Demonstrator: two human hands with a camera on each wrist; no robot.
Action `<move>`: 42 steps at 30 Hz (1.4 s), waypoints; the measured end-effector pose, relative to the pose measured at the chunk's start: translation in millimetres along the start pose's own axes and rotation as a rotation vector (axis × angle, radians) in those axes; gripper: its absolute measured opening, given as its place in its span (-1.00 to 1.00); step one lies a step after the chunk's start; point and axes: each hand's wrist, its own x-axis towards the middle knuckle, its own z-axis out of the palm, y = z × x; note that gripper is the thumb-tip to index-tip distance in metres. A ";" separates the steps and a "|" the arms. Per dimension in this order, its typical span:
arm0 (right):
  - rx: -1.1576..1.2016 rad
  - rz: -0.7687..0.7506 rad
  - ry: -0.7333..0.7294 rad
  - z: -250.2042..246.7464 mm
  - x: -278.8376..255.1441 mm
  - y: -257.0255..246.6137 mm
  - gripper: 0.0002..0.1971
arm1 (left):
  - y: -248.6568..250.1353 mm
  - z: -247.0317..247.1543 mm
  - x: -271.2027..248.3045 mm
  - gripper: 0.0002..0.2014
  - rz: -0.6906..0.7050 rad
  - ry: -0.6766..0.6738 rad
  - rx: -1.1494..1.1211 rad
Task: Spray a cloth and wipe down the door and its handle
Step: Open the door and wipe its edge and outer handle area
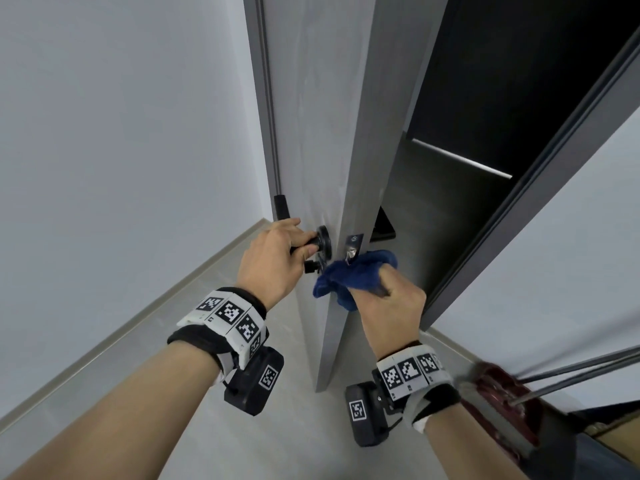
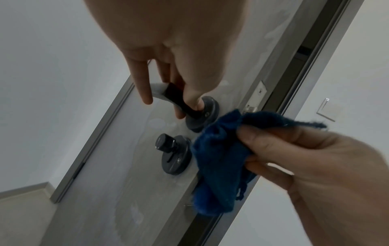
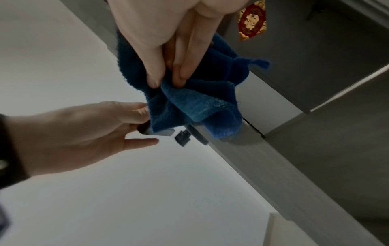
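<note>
A grey door point(image 1: 311, 133) stands ajar, its edge toward me. My left hand point(image 1: 277, 251) grips the black lever handle point(image 2: 179, 101) near its round base; the little finger sticks out straight. Below the handle sits a black thumb-turn lock point(image 2: 166, 144) on a round plate. My right hand point(image 1: 391, 306) pinches a bunched blue cloth point(image 1: 349, 275) against the door's edge by the metal latch plate point(image 1: 353, 249). The blue cloth point(image 2: 219, 159) hangs beside the lock, and the same cloth point(image 3: 193, 103) drapes over the door edge. Damp streaks show on the door face point(image 2: 130, 199).
A white wall point(image 1: 121, 133) stands close on the left with a grey skirting board point(image 1: 138, 327). The dark door frame point(image 1: 540, 168) and a dark room lie to the right. A red object on thin metal rods point(image 1: 502, 393) sits at lower right on the grey floor.
</note>
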 end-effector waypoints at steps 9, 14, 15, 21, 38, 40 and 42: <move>0.059 -0.325 0.098 -20.2 48.9 -79.7 -0.93 | 1.1 0.7 2.1 -0.82 0.017 -0.033 -0.008; -0.009 -0.127 0.069 -6.5 61.6 -69.0 -0.78 | -4.5 -4.1 4.7 -0.84 0.068 -0.060 0.011; -0.047 -0.188 0.072 -4.1 53.5 -57.4 -0.75 | -5.6 -4.9 4.4 -0.82 0.067 -0.068 0.023; -0.170 -0.308 0.138 9.9 27.7 -32.9 -0.74 | -3.8 -4.8 2.3 -0.79 0.059 -0.050 0.003; -0.201 0.020 -0.113 -24.1 -23.1 -8.3 -0.74 | 7.5 -21.2 5.7 -0.78 -0.082 -0.201 0.103; -0.151 0.028 -0.089 -34.7 -21.1 -22.2 -0.77 | 10.9 -28.8 3.5 -0.77 -0.078 -0.222 0.126; -0.136 0.007 -0.041 -40.5 -10.4 -34.7 -0.77 | 13.2 -38.6 -0.1 -0.74 -0.069 -0.236 0.165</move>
